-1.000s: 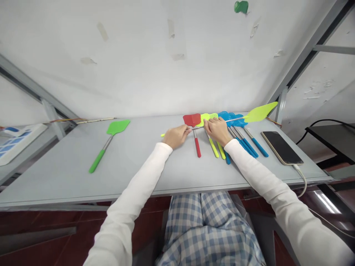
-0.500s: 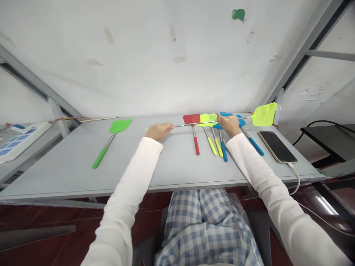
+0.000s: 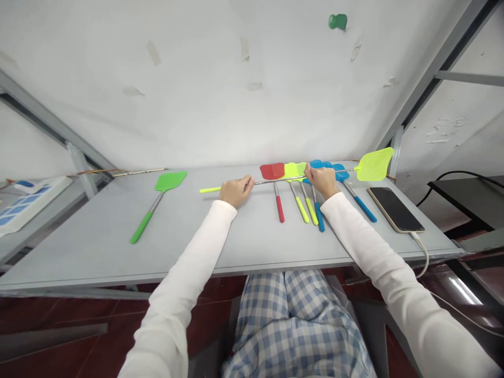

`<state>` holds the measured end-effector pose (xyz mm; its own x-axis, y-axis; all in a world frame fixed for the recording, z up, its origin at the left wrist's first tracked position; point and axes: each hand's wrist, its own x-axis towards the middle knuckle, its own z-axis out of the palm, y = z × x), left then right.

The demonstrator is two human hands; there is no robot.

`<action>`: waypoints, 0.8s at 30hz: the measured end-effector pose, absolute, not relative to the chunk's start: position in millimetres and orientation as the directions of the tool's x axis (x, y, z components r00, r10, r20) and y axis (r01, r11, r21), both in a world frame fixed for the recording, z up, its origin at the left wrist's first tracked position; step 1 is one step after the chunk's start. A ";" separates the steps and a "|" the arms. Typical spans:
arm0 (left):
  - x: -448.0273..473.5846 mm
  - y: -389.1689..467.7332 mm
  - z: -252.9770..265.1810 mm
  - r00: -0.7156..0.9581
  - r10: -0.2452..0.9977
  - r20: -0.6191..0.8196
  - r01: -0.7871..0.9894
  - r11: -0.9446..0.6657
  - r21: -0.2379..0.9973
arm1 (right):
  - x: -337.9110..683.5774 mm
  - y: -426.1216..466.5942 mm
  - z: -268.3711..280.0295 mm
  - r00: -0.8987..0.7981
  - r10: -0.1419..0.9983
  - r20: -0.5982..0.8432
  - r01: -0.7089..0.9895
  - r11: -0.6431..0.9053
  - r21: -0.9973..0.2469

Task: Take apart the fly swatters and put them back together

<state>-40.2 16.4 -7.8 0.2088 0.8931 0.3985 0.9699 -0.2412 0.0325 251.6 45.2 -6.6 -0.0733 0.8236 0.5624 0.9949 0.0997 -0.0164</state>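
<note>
A yellow-green fly swatter [image 3: 374, 165] with a long, extended metal rod is held level above the table by both hands. My left hand [image 3: 237, 191] is closed round the rod near its yellow grip, whose end sticks out to the left. Closer to the perforated head, my right hand [image 3: 323, 179] is closed on the rod. Beneath and beside it lie a red fly swatter [image 3: 272, 171], two yellow ones with handles toward me, and several blue swatter heads [image 3: 339, 172], partly hidden by my right hand. Apart on the left lies a green fly swatter [image 3: 170, 181].
The grey table [image 3: 189, 252] backs onto a white wall. On the right lies a phone [image 3: 396, 209] with a white cable [image 3: 423, 252] running over the front edge. Metal frame posts stand at both sides. A white-and-blue object [image 3: 31, 202] lies beyond the left post.
My left hand has moved slightly right and toward me along the fly swatter, so more of its yellow grip shows. The right hand has shifted slightly left.
</note>
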 end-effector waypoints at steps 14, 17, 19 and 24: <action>-27.4 11.3 -15.7 0.405 0.846 0.345 0.882 -0.461 0.096 | 220.5 22.5 -6.8 -0.189 0.858 0.478 0.979 0.204 0.021; -27.4 13.6 -19.9 0.444 0.807 0.389 0.855 -0.511 0.085 | 221.5 25.7 -8.3 -0.208 0.869 0.450 0.977 0.209 0.047; -29.5 16.0 -20.3 0.465 0.788 0.403 0.846 -0.530 0.061 | 223.4 30.8 -8.4 -0.221 0.874 0.432 0.975 0.214 0.066; -43.4 23.1 -13.6 0.462 0.796 0.391 0.874 -0.483 -0.049 | 226.1 43.3 -7.1 -0.236 0.879 0.414 0.972 0.220 0.088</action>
